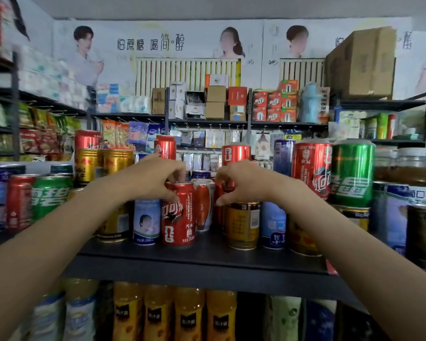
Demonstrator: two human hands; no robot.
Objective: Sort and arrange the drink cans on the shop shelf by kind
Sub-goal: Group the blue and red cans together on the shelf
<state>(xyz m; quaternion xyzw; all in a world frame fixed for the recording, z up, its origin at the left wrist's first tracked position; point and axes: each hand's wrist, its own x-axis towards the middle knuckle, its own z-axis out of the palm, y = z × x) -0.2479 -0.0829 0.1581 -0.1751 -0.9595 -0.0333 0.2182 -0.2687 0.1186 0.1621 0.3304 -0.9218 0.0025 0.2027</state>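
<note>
Gripping the top of a red cola can (178,214) at frame centre, the left hand (155,177) is curling round it. The right hand (241,184) is pinching another red can (219,193) just beside, on the dark shelf (207,257).

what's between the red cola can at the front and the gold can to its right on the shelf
In the head view, a white and red can stands between the red cola can and the gold can, set slightly further back, with another red can partly hidden beside it.

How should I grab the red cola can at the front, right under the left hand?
Grip the red cola can round its upper body, coming from the front and above. It stands upright at the shelf edge, with cans close on both sides, so only the front and top are free.
</note>
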